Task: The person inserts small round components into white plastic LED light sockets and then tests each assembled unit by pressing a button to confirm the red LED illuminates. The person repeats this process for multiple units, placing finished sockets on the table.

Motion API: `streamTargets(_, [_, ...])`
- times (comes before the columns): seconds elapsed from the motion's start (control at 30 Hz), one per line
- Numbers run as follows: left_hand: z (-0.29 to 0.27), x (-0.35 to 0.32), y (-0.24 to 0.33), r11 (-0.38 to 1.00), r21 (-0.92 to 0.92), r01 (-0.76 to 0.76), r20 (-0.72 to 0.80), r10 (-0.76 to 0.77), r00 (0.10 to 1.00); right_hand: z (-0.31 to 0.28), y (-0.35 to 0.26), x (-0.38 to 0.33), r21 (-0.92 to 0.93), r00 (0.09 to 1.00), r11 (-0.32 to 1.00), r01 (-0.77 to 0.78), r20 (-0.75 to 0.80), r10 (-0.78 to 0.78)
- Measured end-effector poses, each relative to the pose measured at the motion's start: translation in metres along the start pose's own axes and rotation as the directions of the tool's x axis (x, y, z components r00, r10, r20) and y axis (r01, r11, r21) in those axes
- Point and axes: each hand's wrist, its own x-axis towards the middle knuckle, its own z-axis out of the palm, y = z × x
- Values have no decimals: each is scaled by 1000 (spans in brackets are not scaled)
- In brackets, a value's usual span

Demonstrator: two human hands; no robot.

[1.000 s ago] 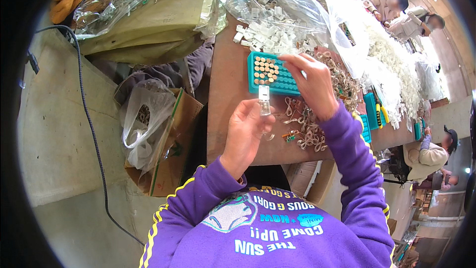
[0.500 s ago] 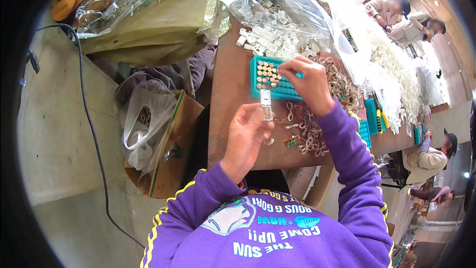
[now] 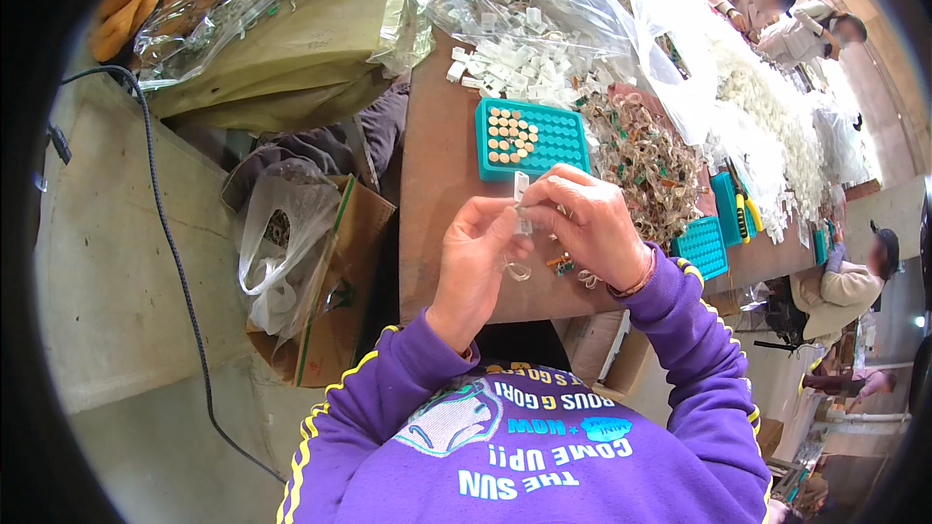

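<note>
My left hand (image 3: 471, 267) pinches a small white and clear plastic casing (image 3: 521, 186) upright between thumb and fingertips. A thin pale wire loop (image 3: 517, 273) hangs below those fingers. Against the casing's right side, my right hand (image 3: 594, 228) has thumb and fingers closed together; whatever they grip is hidden. Just beyond both hands lies a teal pocketed tray (image 3: 563, 147), its left pockets filled with small round gold-coloured discs (image 3: 502, 136). Several small parts with looped wires (image 3: 588, 278) lie partly under my right hand.
White plastic casings (image 3: 515, 68) are heaped behind the tray. A tangled pile of wired parts (image 3: 649, 170) sits to the right, near another teal tray (image 3: 701, 246) and yellow-handled pliers (image 3: 747, 215). A cardboard box (image 3: 330, 301) stands left of the table. Other people work at far right.
My right hand has left the tray and come back to the casing in my left hand. The view has shifted slightly, and the tray appears a little further left.
</note>
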Motion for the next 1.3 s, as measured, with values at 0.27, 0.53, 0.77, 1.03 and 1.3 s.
streamTargets(0.27, [4,-2,3,998,-55,-6,-47,4,999,15,-9,-13,-262,971,949,177,-114,-212])
streamTargets(0.53, [-5,1,-2,996,-86,-21,1,21,1000,24,-8,-27,-253,967,947,197,-110,-231])
streamTargets(0.77, [9,-6,6,1000,9,-6,49,6,999,16,-27,-34,246,957,957,-151,-207,204])
streamTargets(1.03, [24,-24,8,965,-101,243,183,-222,958,3,-28,-33,294,906,921,-256,-259,335])
streamTargets(1.3, [25,-27,12,968,-127,218,101,-206,973,13,-33,-41,-191,941,973,126,-289,-178])
